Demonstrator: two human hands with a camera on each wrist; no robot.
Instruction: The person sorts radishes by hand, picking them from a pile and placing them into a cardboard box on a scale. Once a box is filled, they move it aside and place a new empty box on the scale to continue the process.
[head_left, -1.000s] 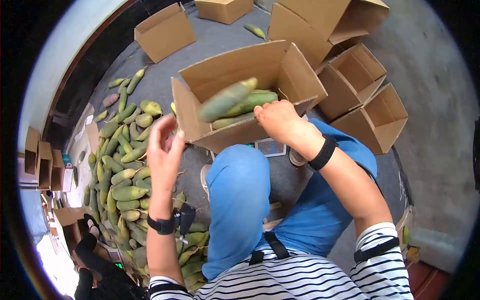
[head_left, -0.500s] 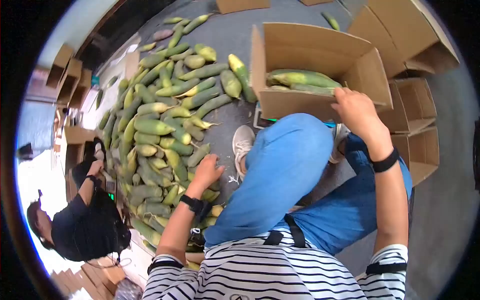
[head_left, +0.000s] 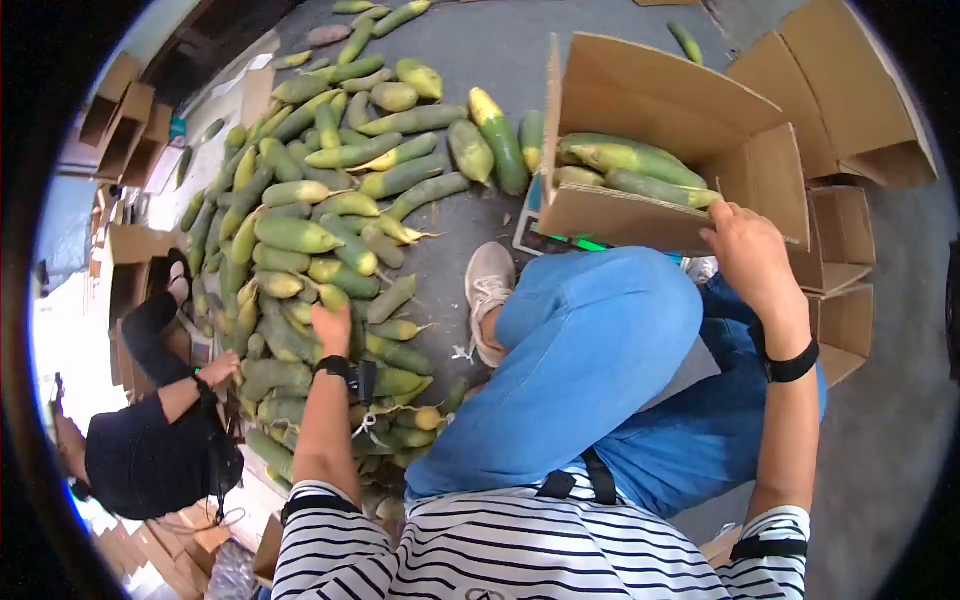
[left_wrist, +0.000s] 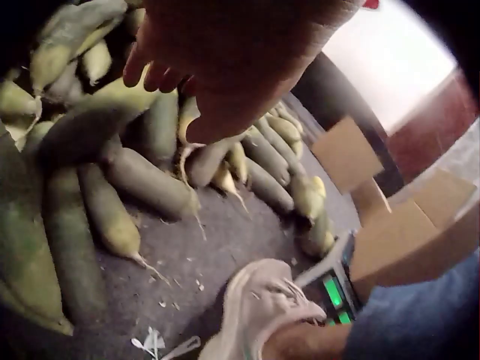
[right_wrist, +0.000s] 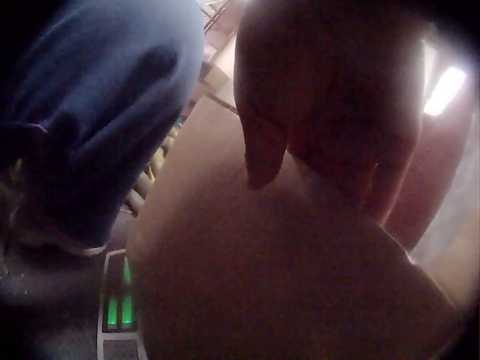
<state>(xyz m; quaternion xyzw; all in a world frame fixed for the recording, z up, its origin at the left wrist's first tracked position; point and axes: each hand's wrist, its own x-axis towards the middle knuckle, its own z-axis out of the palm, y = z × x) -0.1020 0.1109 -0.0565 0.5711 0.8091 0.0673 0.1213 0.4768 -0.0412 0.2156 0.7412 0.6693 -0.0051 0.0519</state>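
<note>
My left hand (head_left: 332, 328) is over the heap of green radishes (head_left: 297, 235), close to a yellow-green one (head_left: 332, 297). In the left wrist view the hand (left_wrist: 232, 60) has its fingers extended and thumb apart above the radishes (left_wrist: 150, 184); contact cannot be told. My right hand (head_left: 755, 255) grips the near rim of an open cardboard box (head_left: 630, 218), beside several radishes (head_left: 640, 160) lying inside. The right wrist view shows the hand's thumb (right_wrist: 264, 161) on the box's outer wall (right_wrist: 217, 247), its other fingers over the edge.
The box stands on a scale (head_left: 535, 240) with green digits. Other open boxes (head_left: 845, 235) stand at the right. My shoe (head_left: 490, 290) is between heap and knee. A person in black (head_left: 160, 450) sits at the left, one hand at the heap.
The radish that was above the box is among those inside. My left hand has moved from beside the box to the heap, and further into it. The right hand stays on the rim.
</note>
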